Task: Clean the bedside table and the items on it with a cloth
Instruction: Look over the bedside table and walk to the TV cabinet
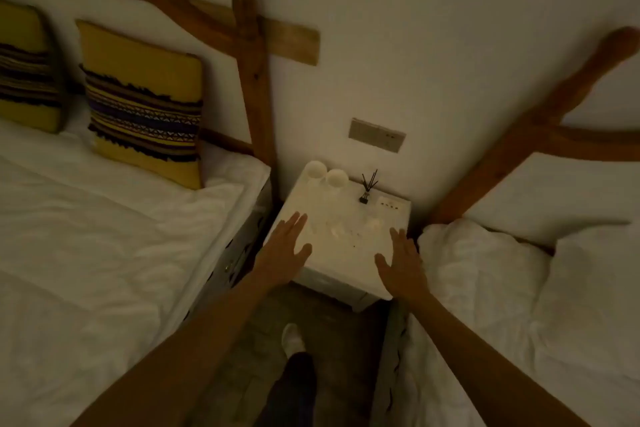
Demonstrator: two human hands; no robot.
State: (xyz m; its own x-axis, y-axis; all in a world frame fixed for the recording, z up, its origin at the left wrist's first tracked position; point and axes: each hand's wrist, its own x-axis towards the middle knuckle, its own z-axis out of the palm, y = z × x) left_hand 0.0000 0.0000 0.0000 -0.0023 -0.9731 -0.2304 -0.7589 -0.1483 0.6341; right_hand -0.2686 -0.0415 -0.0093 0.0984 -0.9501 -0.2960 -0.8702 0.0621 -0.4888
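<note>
I see my left hand (289, 251) and right hand (403, 262) spread flat, holding nothing, over a white bedside table (332, 274). Beyond my fingertips: two white cups (327, 174), one reed diffuser (366, 188). Two white beds (104, 236) flank it.

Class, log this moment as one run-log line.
stage: start | left hand: open, empty | right hand: open, empty | bedside table: unwiped | cloth: unseen

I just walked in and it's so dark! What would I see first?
Two bare hands, the left hand and right hand, spread open over a small white bedside table between two white beds. At its back stand two round white cups and a little bottle of dark sticks. A yellow striped pillow leans on the left bed.
</note>
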